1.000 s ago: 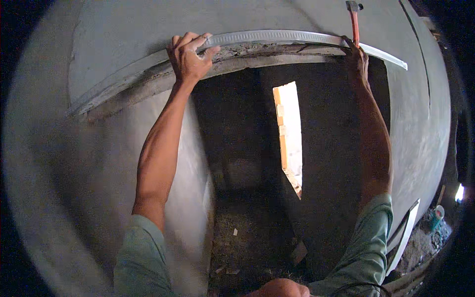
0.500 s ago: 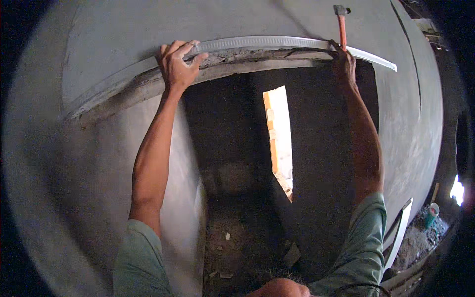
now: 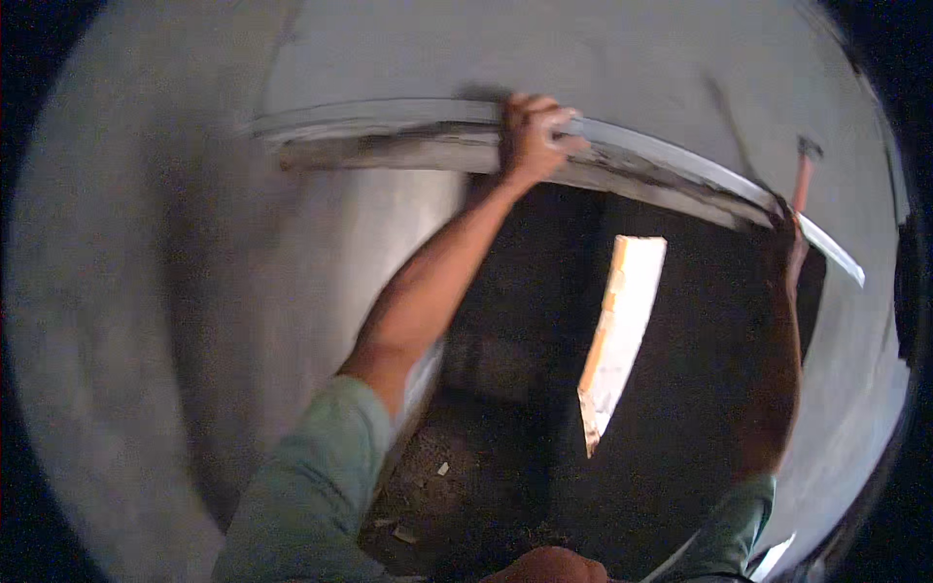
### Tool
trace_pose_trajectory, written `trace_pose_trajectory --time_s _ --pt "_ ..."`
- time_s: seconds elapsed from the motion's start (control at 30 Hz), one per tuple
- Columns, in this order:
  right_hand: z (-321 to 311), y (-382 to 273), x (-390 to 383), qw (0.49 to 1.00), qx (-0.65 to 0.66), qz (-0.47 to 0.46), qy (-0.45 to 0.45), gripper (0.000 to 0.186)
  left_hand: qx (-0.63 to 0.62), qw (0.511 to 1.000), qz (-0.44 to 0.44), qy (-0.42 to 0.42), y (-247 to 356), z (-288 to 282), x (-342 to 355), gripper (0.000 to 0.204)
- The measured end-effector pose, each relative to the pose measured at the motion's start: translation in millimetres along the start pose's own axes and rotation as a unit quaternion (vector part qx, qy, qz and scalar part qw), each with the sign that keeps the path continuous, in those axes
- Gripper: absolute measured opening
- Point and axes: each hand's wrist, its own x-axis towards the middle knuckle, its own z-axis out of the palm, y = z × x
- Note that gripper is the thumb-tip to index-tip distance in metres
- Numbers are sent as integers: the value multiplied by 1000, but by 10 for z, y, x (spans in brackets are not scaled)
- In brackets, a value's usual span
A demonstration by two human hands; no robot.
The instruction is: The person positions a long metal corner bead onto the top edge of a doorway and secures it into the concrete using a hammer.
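Observation:
A long white corner bead (image 3: 671, 153) runs along the upper edge of a doorway opening. Near its left end my left hand (image 3: 533, 143) is closed, thumb below and fingers curled over it. Toward the bead's right end my right hand (image 3: 789, 238) sits in shadow, closed around the handle of a hammer (image 3: 804, 180) and against the bead. The hammer stands head up, with an orange-red handle. Beyond that hand, the bead's free end sticks out past the opening. Motion blur softens the right fingers.
Grey plastered wall (image 3: 418, 49) surrounds the opening. Rough, broken masonry (image 3: 671, 192) shows along the lintel under the bead. Inside the dark room is a bright narrow opening (image 3: 627, 330); small debris (image 3: 406, 533) lies on its floor.
My view has swung left and tilted, so the doorway and both hands appear farther right and lower. Both hands keep hold at the bead, and the hammer is still in my right hand.

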Motion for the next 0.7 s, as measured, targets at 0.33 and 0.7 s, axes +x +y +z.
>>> trace_pose_trajectory --time_s 0.33,0.7 --pt "4 -490 -190 947 -287 -143 -1 37 -37 997 -60 -42 113 -27 34 35" --pt "42 -132 -53 988 51 45 135 32 25 999 25 -39 84 156 87 39"
